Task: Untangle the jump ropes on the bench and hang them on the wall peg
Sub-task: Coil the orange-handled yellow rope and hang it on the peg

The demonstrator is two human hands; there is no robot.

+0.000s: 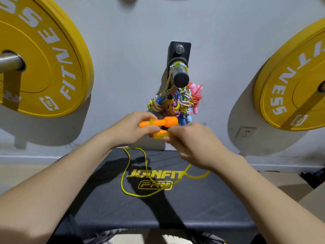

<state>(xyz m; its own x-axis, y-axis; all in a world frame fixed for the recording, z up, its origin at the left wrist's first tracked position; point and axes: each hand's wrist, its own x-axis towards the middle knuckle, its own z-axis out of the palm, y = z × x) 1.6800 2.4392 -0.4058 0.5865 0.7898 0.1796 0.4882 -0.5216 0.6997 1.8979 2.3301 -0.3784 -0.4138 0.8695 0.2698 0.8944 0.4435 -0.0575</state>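
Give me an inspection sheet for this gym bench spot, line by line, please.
Surface: black bench, with the yellow rope looped loosely across it.
Job's things: orange handles held up together; rope bundle hanging on the wall peg.
Clutter: cardboard boxes right of the bench.
Grippers: left hand grips the handles; right hand pinches at the lower one, blurred.
Cables: nothing seen.
Surroundings: left weight plate and right weight plate, both yellow; wall socket low on the grey wall.
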